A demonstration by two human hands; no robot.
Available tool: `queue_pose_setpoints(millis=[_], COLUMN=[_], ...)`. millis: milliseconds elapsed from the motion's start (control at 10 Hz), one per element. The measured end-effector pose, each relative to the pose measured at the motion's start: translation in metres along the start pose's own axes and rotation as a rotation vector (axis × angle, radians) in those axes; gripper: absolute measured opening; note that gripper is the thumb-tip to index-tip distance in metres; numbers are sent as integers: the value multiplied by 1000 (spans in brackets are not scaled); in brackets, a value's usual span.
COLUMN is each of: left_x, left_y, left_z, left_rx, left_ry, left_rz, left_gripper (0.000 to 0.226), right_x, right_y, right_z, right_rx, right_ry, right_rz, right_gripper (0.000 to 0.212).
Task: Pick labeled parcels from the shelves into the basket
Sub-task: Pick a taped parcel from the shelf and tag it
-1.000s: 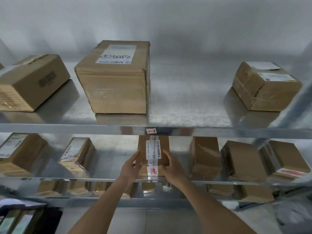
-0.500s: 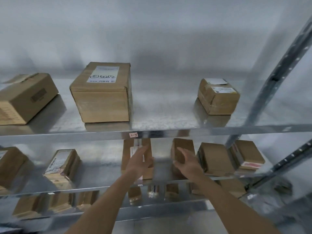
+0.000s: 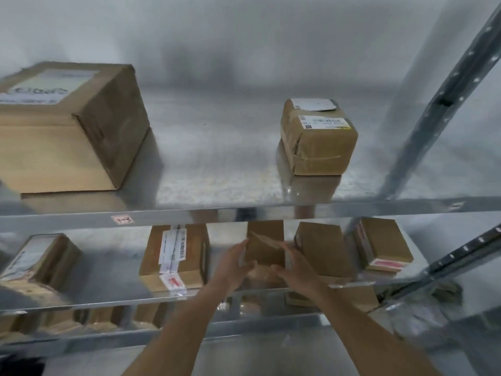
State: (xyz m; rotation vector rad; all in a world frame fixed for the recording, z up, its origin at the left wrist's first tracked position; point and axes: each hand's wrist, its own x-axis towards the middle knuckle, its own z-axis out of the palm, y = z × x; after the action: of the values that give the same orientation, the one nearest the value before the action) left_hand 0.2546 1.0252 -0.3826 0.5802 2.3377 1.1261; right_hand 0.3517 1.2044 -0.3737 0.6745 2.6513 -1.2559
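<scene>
On the middle shelf (image 3: 108, 272) a small plain brown parcel (image 3: 265, 244) stands between my two hands. My left hand (image 3: 235, 263) presses its left side and my right hand (image 3: 294, 263) its right side, thumbs curled round the front. Left of it lies a parcel with a white barcode label and red-marked tape (image 3: 173, 256). Two more brown parcels sit to the right, a plain one (image 3: 324, 249) and a red-labelled one (image 3: 382, 244). No basket is in view.
The top shelf (image 3: 217, 169) carries a large labelled box (image 3: 67, 126) at left and a small labelled parcel (image 3: 317, 137) at right. A perforated steel upright (image 3: 439, 104) slants down the right side. Another labelled parcel (image 3: 35, 259) lies far left; more parcels sit on the lower shelf.
Both hands left the barcode-labelled parcel and moved right to the plain parcel, now clasping it from both sides. The view has swung right and closer to the shelf.
</scene>
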Motion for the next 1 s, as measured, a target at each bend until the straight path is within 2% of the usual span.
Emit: queue_pose_setpoints(millis=[100,300,400,600,700,800,900,1000], left_x=[14,35,36,15,-3,-29,-66,-103], left_y=[-4,-13,-15,-7,-5,-3,12,24], left_z=[14,25,26,23,17,4,-13,-32], left_rx=[13,1,-61,-139,-210,-260,-291,-316], left_ry=[0,-34,-11,-5,1,-6,-50,-36], left_rz=[-18,-63,-85,-74,-57,-28,10,64], left_gripper=[62,69,72,84,88,91,78,79], right_x=[17,36,35,17,-7,-37,-70,-110], right_y=[13,29,27,14,0,-16,-33,-62], right_z=[7,15,17,16,16,18,20,20], right_rx=[47,187,249,193,184,148,215,338], right_ry=[-53,-125,-100,-47,9,144,182,255], right_rz=[3,24,53,43,32,22,5,56], right_gripper=[74,81,83,92,85,91,97,59])
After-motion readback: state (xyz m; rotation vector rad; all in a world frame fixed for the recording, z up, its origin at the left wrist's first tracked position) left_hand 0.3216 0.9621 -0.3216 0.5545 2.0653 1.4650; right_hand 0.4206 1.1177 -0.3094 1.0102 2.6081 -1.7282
